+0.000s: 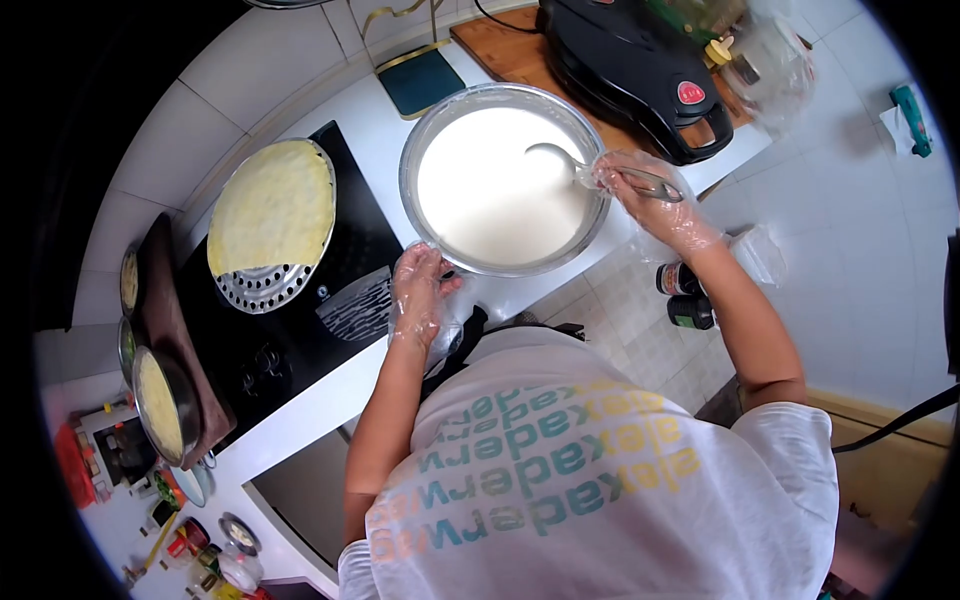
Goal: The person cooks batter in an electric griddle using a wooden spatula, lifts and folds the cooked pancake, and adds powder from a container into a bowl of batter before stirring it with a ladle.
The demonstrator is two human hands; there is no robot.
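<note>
A wide metal bowl of white liquid stands on the counter in front of me. My right hand, in a clear plastic glove, is closed around the handle of a metal spoon. The spoon's head is over the liquid near the right side; how deep it dips is hard to see. My left hand, also gloved, grips the bowl's near left rim with bent fingers. To the left, a pale yellow flat sheet covers most of a perforated metal tray.
The tray rests on a black cooktop. A black electric griddle sits on a wooden board behind the bowl to the right. Far left is a pan with yellowish contents. Dark bottles stand on the floor at right.
</note>
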